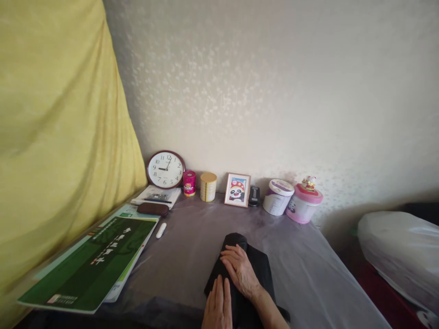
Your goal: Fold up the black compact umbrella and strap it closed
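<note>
A piece of black cloth [262,267], partly folded over itself, lies near the front of the table; its kind of garment or item cannot be made out. My right hand [241,273] rests flat on its upper part, fingers stretched toward the left. Lower down, my left hand [218,305] lies along the cloth's left side with its fingers extended forward. Neither hand grips anything. The nearest part of the cloth is hidden by my right forearm and cut off by the frame's lower edge.
On the grey-covered table [185,256], a green booklet [103,260], brown case [152,209] and white stick-like object [161,230] lie left. Along the wall stand a clock [166,169], pink can [189,183], yellow-lidded tin [208,187], panda picture [237,189] and two tubs [278,197].
</note>
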